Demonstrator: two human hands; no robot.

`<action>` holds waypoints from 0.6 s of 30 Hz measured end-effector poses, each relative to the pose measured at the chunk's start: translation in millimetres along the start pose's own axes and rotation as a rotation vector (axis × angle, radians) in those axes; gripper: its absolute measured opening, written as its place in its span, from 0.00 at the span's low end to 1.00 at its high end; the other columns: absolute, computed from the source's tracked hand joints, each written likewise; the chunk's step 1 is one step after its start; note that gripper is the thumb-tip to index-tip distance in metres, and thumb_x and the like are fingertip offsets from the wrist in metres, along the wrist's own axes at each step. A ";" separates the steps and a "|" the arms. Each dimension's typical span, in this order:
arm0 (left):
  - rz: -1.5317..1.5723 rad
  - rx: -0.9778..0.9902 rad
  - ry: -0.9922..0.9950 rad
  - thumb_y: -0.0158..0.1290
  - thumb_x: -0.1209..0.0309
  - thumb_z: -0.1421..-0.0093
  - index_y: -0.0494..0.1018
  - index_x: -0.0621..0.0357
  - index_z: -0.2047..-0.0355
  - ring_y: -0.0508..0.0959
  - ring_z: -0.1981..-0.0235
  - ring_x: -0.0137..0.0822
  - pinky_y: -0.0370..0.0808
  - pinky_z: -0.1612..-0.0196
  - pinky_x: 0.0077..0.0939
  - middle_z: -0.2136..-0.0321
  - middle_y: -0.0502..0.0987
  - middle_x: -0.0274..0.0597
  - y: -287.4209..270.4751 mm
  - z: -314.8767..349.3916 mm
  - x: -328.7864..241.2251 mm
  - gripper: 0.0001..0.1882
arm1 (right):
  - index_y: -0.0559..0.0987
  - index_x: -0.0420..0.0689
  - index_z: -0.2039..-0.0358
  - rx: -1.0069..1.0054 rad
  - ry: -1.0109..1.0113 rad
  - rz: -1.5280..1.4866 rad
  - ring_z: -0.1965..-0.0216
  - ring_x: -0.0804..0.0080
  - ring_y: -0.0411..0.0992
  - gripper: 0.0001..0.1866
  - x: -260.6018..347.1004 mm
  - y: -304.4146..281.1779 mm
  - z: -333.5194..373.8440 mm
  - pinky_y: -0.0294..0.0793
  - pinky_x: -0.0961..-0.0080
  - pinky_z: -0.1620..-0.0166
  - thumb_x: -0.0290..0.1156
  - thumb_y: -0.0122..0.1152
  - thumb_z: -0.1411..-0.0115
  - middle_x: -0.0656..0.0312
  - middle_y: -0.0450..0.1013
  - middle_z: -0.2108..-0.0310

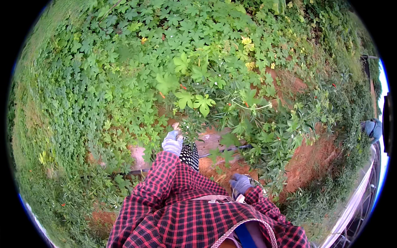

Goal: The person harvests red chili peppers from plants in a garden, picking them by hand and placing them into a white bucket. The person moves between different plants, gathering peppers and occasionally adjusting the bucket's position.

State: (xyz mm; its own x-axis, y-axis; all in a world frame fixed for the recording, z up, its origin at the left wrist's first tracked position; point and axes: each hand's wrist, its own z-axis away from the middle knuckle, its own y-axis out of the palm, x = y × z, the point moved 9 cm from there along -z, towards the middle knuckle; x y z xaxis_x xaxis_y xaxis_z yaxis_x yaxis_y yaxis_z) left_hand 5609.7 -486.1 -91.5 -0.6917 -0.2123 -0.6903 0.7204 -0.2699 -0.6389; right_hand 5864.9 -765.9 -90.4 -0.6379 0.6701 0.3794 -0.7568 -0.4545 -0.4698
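Observation:
My left hand point(173, 141), in a pale grey knit glove with bare fingertips, reaches low into the plants. Its fingers are drawn together beside thin dark green leaves point(191, 129); what they hold, if anything, is too small to make out. Slim red chillies point(183, 87) hang among the foliage just beyond it, and an orange one point(161, 95) hangs near them. Close to my body on the right, my right hand point(240, 183), gloved in grey, curls over the rim of a round container point(257, 183). My sleeve hides most of that container.
Broad-lobed vines point(136, 62) spread thickly ahead and left. Narrow-leaved chilli plants point(269, 153) stand to the right beside bare reddish soil point(314, 161). A dirty plastic sheet point(209, 140) and a dark pipe point(231, 149) cross the ground. A person in blue point(373, 129) is at the far right.

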 end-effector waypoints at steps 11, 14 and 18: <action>-0.013 0.110 0.079 0.55 0.67 0.52 0.66 0.55 0.53 0.68 0.52 0.46 0.65 0.49 0.34 0.52 0.67 0.47 -4.2 -129.8 -3.1 0.24 | 0.74 0.38 0.62 -0.019 -0.451 -0.081 0.69 0.73 0.72 0.12 359.0 -131.7 -207.3 0.71 0.77 0.62 0.27 0.55 0.47 0.57 0.74 0.70; -0.032 0.146 0.225 0.54 0.64 0.52 0.62 0.53 0.49 0.58 0.45 0.48 0.60 0.45 0.38 0.45 0.59 0.45 32.9 -180.8 -36.6 0.29 | 0.73 0.35 0.62 0.099 -0.257 -0.713 0.68 0.70 0.72 0.10 372.7 -140.5 -307.0 0.74 0.76 0.62 0.20 0.49 0.45 0.57 0.73 0.69; -0.219 0.646 -0.111 0.50 0.56 0.47 0.51 0.39 0.41 0.49 0.39 0.48 0.57 0.43 0.44 0.38 0.43 0.41 117.5 -207.9 13.7 0.34 | 0.72 0.33 0.64 0.115 -0.127 -0.646 0.70 0.65 0.73 0.11 358.0 -108.8 -451.1 0.76 0.71 0.64 0.15 0.45 0.48 0.52 0.72 0.69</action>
State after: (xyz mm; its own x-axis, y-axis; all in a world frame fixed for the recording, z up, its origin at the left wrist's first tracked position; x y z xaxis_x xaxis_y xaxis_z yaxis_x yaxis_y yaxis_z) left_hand 5695.4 -325.5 -246.7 -0.8437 -0.1746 -0.5077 0.4128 -0.8156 -0.4054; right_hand 5783.0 -211.8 -263.1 -0.0582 0.7573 0.6505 -0.9983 -0.0498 -0.0314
